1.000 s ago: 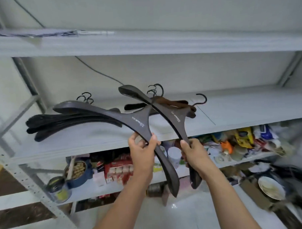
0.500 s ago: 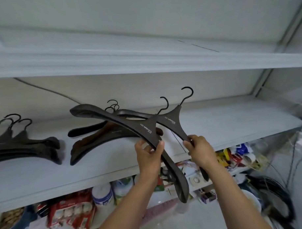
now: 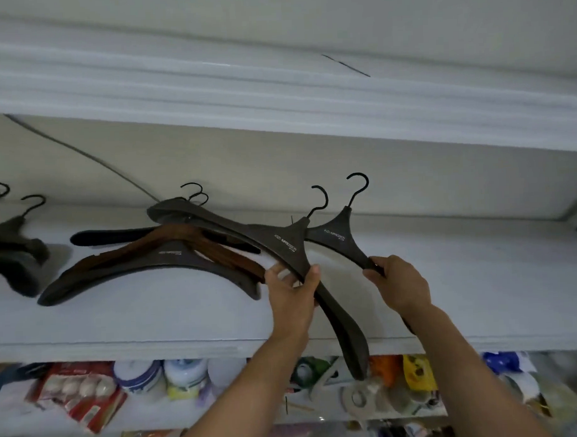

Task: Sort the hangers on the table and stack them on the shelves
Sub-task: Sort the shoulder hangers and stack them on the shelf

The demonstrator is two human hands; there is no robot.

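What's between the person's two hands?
Head view: the lower arm of the dark brown lettered hanger in the left hand, then bare white shelf up to the right hand gripping a second lettered hanger.

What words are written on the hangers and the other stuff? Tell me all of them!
"KD IMPRESSION", as best it reads: white print on the front hanger, gripped by the left hand.
Same-looking print, fuzzier: back hanger, held by the right hand.
Logo on the shelf hanger: too blurred.
Packets below: unreadable.
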